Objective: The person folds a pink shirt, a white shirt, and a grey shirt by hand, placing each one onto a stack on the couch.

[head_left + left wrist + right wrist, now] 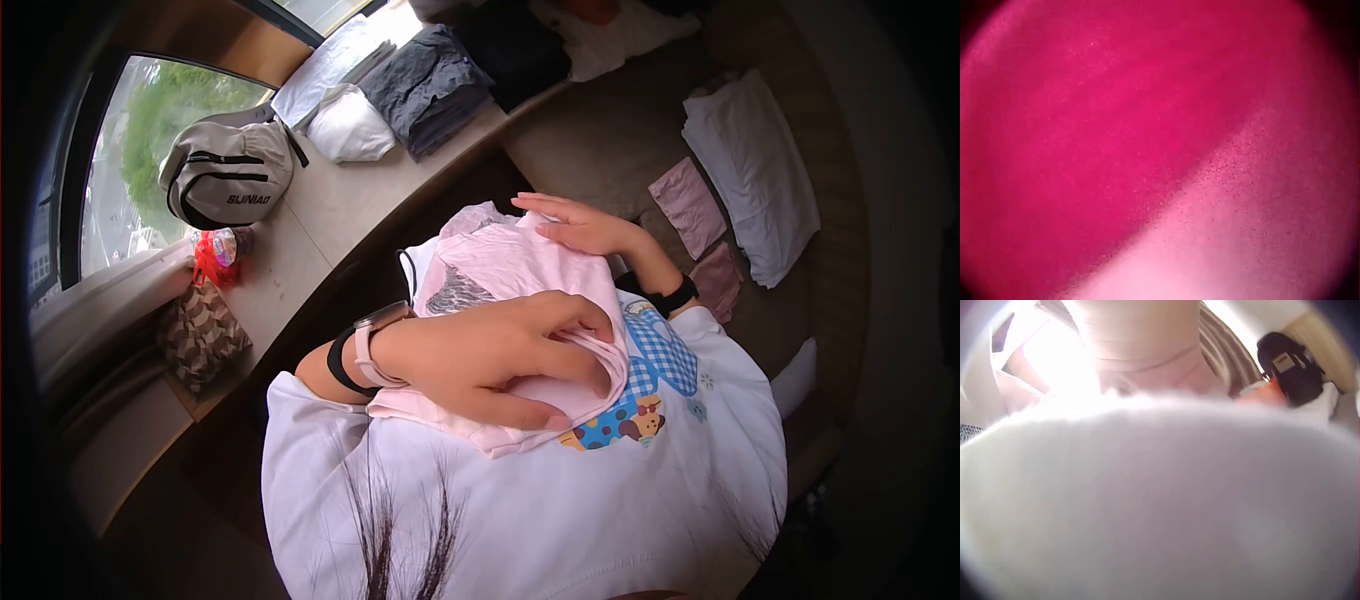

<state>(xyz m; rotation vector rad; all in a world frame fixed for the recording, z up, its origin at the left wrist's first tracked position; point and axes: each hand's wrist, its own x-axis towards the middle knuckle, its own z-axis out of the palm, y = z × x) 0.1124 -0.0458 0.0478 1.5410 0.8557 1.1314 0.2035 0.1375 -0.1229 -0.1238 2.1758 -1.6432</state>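
Note:
A pink garment (490, 247) with a grey print is bunched against the front of the person's white printed shirt (480, 520). The left hand (520, 350), with a watch and bands at its wrist, curls its fingers at the garment's folded near edge, its thumb on the cloth. Farther off, the right hand (580, 225) rests on the far end of the garment with fingers extended. Bright pink cloth (1085, 156) fills much of the left wrist view. Blurred white cloth (1160, 500) covers most of the right wrist view.
Along the window ledge stand a grey backpack (230, 170), a folded white cloth (350, 125) and dark folded clothes (425, 85). A patterned cushion (202, 335) sits at left. At right lie a pink folded piece (688, 208) and a white folded garment (755, 170).

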